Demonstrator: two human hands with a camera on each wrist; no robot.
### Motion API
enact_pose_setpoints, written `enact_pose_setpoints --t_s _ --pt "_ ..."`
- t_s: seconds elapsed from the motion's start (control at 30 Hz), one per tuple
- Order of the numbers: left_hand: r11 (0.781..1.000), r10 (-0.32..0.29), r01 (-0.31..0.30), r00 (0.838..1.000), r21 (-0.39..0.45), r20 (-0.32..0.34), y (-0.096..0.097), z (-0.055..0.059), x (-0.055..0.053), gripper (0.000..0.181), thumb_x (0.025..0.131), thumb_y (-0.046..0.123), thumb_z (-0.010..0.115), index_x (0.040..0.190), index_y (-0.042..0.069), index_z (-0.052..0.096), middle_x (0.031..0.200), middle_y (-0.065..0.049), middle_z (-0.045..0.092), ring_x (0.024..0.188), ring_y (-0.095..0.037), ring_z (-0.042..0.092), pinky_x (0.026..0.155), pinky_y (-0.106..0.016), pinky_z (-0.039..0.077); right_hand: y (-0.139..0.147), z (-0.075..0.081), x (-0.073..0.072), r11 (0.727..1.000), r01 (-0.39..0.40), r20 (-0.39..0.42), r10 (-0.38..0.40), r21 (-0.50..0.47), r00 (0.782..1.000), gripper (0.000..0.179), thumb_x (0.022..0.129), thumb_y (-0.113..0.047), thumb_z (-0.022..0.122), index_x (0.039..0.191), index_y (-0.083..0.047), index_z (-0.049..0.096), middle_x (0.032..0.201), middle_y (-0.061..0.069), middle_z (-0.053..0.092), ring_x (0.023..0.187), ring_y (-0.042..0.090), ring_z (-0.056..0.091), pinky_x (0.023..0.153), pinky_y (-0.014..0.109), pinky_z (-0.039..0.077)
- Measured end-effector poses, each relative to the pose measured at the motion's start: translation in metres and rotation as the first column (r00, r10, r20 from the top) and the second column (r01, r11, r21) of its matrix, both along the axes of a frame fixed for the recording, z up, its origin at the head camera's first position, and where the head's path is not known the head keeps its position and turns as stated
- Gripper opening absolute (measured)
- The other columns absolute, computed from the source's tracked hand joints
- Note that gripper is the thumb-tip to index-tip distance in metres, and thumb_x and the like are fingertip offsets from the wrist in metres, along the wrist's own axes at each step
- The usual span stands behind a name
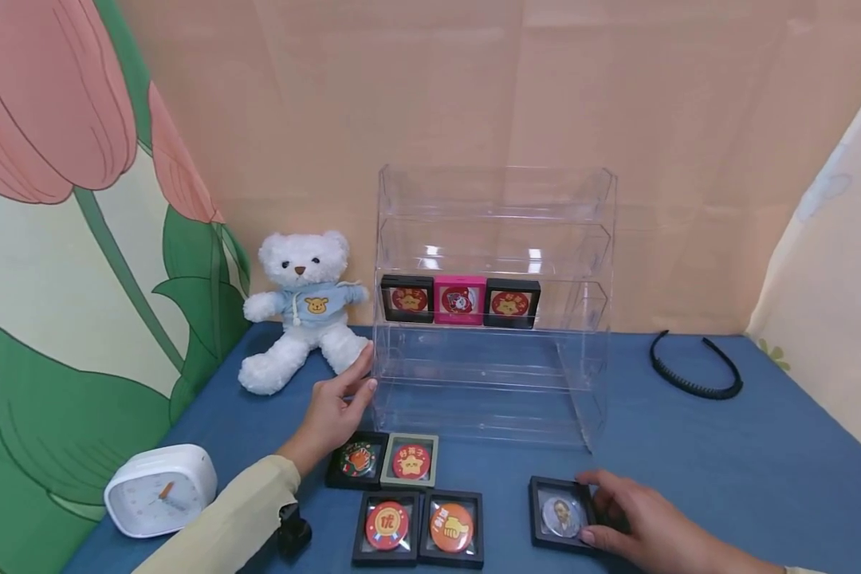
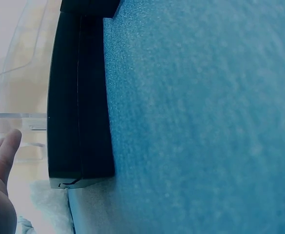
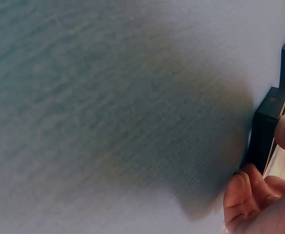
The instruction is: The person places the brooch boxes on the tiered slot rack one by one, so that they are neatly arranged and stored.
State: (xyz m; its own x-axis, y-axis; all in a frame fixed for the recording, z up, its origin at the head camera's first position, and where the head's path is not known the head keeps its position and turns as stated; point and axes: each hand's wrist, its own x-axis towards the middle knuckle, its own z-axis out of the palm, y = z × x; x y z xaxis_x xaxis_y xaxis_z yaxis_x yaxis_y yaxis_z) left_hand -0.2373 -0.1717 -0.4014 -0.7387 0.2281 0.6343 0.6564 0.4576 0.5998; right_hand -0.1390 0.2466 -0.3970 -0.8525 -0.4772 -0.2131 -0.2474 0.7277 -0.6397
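Observation:
My right hand (image 1: 638, 518) grips the right side of a black square display frame (image 1: 538, 514), which holds a round badge with a portrait, low on the table. In the right wrist view, the thumb and fingers (image 3: 239, 195) hold the frame's edge (image 3: 264, 131). With fingers extended, my left hand (image 1: 337, 410) touches the lower left side of a clear acrylic tiered shelf (image 1: 495, 399). A pink frame (image 1: 460, 300) stands between two black frames on the shelf's middle tier. Several more framed badges (image 1: 410, 461) lie in front of it on the blue cloth.
A white teddy bear (image 1: 304, 307) in a blue hoodie sits left of the shelf, close to my left hand. At the front left stands a white clock (image 1: 161, 490). A black headband (image 1: 696, 388) lies on the blue table (image 1: 725, 462) at the back right.

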Motion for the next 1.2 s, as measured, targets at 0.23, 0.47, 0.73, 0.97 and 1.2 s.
enact_pose_setpoints --t_s 0.23,0.47,0.73,0.97,1.2 --pt "1.000 0.000 0.000 1.000 -0.009 0.008 0.000 -0.002 -0.002 0.056 0.094 0.005 0.058 0.146 0.010 0.038 0.136 -0.012 0.046 0.097 -0.022 0.064 0.070 -0.033 0.054 0.001 -0.002 -0.008 0.998 -0.017 0.022 0.015 0.068 1.000 0.075 0.084 -0.045 0.068 0.132 0.008 0.046 0.092 -0.005 0.055 0.079 0.014 0.051 0.065 0.041 0.044" --pt "1.000 0.012 -0.011 0.999 -0.008 0.031 0.000 -0.002 -0.001 0.056 0.095 0.006 0.058 0.147 0.012 0.037 0.137 -0.009 0.045 0.098 -0.022 0.064 0.070 -0.034 0.054 0.000 0.003 -0.010 1.000 -0.019 0.058 0.019 0.004 0.998 0.062 0.082 -0.041 0.072 0.125 0.000 0.053 0.092 0.001 0.054 0.079 0.018 0.050 0.063 0.038 0.043" --pt "1.000 0.008 -0.008 0.999 -0.007 0.035 0.000 -0.001 0.000 0.056 0.095 0.006 0.058 0.147 0.012 0.037 0.138 -0.009 0.044 0.098 -0.022 0.064 0.071 -0.034 0.054 0.001 0.008 -0.001 0.995 -0.023 0.026 0.026 -0.101 0.999 0.057 0.081 -0.039 0.073 0.121 -0.006 0.050 0.103 0.002 0.058 0.081 0.011 0.058 0.064 0.031 0.049" --pt "1.000 0.008 -0.007 0.999 -0.014 0.035 0.000 -0.001 0.000 0.056 0.095 0.007 0.057 0.147 0.012 0.037 0.139 -0.009 0.043 0.099 -0.022 0.064 0.072 -0.035 0.054 0.001 0.005 0.005 0.973 0.039 -0.014 -0.044 -0.227 0.999 0.043 0.082 -0.031 0.074 0.111 -0.005 0.055 0.094 0.002 0.060 0.079 0.013 0.059 0.062 0.029 0.051" --pt "1.000 0.004 -0.004 1.000 -0.017 0.030 0.000 0.000 0.000 0.056 0.095 0.006 0.058 0.147 0.011 0.036 0.139 -0.010 0.043 0.098 -0.022 0.064 0.072 -0.036 0.054 0.002 0.012 0.005 0.950 0.088 -0.022 -0.099 -0.299 0.995 0.022 0.090 -0.027 0.066 0.101 -0.008 0.062 0.091 0.002 0.062 0.079 0.012 0.061 0.059 0.031 0.051"
